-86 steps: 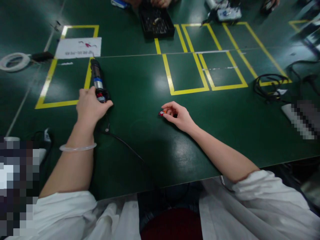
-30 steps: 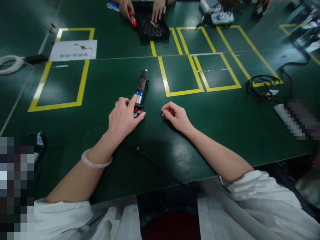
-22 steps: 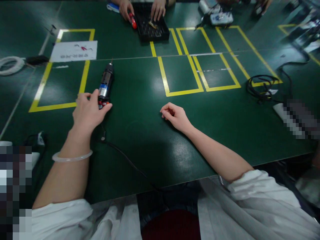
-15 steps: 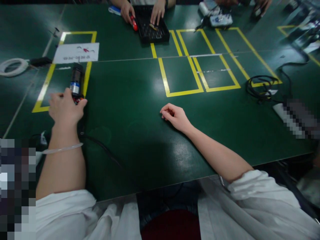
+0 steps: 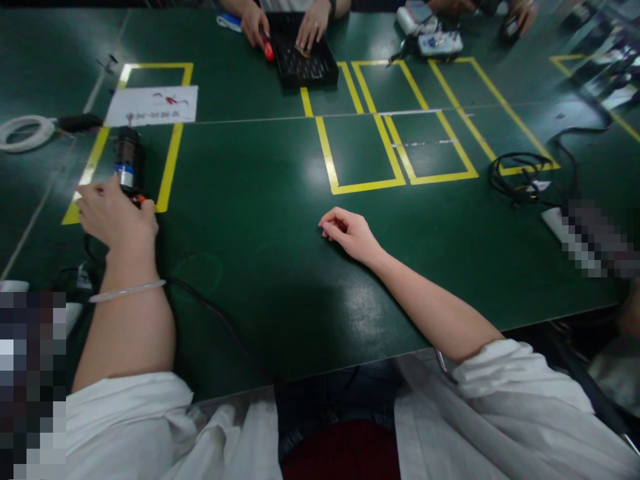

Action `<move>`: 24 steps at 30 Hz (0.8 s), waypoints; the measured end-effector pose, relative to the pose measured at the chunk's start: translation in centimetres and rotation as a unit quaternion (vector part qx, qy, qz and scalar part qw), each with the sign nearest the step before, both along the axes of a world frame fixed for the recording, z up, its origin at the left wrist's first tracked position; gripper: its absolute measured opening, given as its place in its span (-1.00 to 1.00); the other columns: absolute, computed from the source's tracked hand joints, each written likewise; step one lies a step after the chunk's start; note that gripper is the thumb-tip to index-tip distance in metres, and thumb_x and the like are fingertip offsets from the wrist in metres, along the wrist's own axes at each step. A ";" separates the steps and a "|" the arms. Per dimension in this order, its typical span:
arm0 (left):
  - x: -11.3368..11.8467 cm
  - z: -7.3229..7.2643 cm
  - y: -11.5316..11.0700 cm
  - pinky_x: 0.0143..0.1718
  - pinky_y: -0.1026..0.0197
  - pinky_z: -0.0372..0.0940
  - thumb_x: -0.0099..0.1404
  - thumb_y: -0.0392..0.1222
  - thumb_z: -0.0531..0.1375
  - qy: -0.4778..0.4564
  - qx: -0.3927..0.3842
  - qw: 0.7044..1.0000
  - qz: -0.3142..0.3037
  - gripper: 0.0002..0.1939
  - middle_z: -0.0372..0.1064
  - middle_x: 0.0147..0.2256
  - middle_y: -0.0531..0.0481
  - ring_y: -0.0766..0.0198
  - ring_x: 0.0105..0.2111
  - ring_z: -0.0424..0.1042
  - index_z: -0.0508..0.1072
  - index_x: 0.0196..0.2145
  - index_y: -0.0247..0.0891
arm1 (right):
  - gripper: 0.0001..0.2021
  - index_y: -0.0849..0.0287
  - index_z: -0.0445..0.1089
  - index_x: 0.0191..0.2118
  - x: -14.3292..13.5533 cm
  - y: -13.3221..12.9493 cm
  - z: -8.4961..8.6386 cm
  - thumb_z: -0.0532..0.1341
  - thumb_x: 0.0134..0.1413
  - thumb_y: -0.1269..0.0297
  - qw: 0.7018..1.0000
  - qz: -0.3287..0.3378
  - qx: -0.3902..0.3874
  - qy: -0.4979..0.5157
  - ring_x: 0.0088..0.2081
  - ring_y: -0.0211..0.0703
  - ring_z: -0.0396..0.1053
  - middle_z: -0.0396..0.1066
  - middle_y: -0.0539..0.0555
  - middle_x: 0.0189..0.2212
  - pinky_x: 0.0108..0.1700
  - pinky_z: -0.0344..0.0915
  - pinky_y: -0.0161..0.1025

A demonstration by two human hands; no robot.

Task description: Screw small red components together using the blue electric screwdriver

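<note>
My left hand (image 5: 120, 217) is wrapped over the near end of a dark cylindrical power tool (image 5: 128, 157) with a blue-and-silver band. A thin tip points away from me at its far end, and a bit of red shows beside my thumb. My palm hides the rest of its near end. The tool lies inside a yellow-taped rectangle (image 5: 173, 163) on the left, just short of a white printed sheet (image 5: 153, 105). My right hand (image 5: 350, 233) rests on the green table with its fingers curled in, and nothing shows in it.
A black cord (image 5: 215, 310) runs from near my left wrist to the table's front edge. White coiled tubing (image 5: 25, 133) lies far left, a coiled black cable (image 5: 523, 175) at right. Opposite, a co-worker's hands (image 5: 313, 25) work at a black tray (image 5: 310, 80).
My left hand has moved left, carrying the power tool further into the taped rectangle. My right hand stays in place.
</note>
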State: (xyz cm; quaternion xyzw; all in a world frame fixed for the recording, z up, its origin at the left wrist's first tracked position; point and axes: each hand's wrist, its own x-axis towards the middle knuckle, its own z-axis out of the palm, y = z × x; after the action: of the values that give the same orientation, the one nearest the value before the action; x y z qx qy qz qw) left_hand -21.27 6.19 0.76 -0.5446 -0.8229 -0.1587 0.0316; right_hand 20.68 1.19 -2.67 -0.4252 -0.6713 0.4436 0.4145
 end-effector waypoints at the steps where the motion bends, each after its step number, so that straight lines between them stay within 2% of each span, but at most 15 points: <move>1: -0.1 0.0 0.2 0.21 -0.35 0.07 0.36 0.07 0.17 0.000 -0.004 1.000 0.012 -0.39 0.02 0.31 -0.17 -0.28 0.26 0.11 0.21 0.26 -0.23 | -0.86 0.18 0.42 -0.26 0.0 0.0 0.0 0.21 0.23 0.22 1.000 0.001 -0.002 0.002 -0.43 -0.29 0.41 0.47 -0.03 -0.45 -0.31 0.31 -0.31; 5: -0.5 -0.1 0.7 0.21 -0.31 0.09 0.33 -0.01 0.22 -0.014 -0.013 0.999 0.033 -0.33 0.05 0.30 -0.27 -0.29 0.27 0.14 0.16 0.29 -0.30 | -0.85 0.18 0.42 -0.27 0.0 0.1 -0.2 0.21 0.23 0.21 1.000 0.003 -0.005 0.010 -0.43 -0.29 0.40 0.46 -0.03 -0.45 -0.31 0.31 -0.31; 9: -0.4 0.0 1.0 0.19 -0.18 0.13 0.30 -0.01 0.24 -0.031 -0.004 0.998 0.056 -0.37 0.12 0.26 -0.22 -0.18 0.22 0.19 0.19 0.22 -0.31 | -0.85 0.19 0.42 -0.27 0.0 0.2 -0.3 0.21 0.22 0.22 1.000 0.003 0.002 0.016 -0.45 -0.29 0.40 0.47 -0.02 -0.46 -0.32 0.31 -0.30; 12: -0.2 0.1 1.0 0.16 -0.19 0.17 0.28 -0.04 0.27 -0.036 -0.005 0.997 0.067 -0.41 0.17 0.21 -0.23 -0.20 0.19 0.24 0.24 0.17 -0.33 | -0.86 0.18 0.42 -0.26 0.0 0.3 -0.4 0.21 0.21 0.22 1.000 0.000 -0.001 0.012 -0.45 -0.29 0.40 0.47 -0.03 -0.46 -0.32 0.31 -0.31; 19: 0.0 0.1 0.7 0.09 -0.16 0.15 0.27 -0.08 0.26 -0.045 0.023 0.998 0.039 -0.60 0.19 0.07 -0.18 -0.14 0.08 0.26 0.29 -0.04 -0.34 | -0.86 0.20 0.43 -0.27 -0.1 0.4 -0.5 0.21 0.20 0.23 1.000 0.000 0.007 0.016 -0.46 -0.28 0.42 0.47 -0.02 -0.47 -0.33 0.34 -0.30; 24: -0.4 -0.4 0.9 0.09 -0.16 0.10 0.28 -0.10 0.26 -0.056 0.042 0.997 0.038 -0.64 0.18 0.07 -0.17 -0.13 0.08 0.22 0.27 -0.09 -0.35 | -0.85 0.19 0.43 -0.27 -0.2 0.5 -0.7 0.21 0.20 0.22 1.000 0.002 0.011 0.011 -0.46 -0.27 0.42 0.48 -0.02 -0.48 -0.33 0.34 -0.29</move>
State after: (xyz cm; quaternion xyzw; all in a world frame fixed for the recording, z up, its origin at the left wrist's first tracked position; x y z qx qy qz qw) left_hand -21.67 7.05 0.36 -0.5017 -0.8360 -0.2218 0.0139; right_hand 20.45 1.71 -3.36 -0.4143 -0.6727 0.4412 0.4256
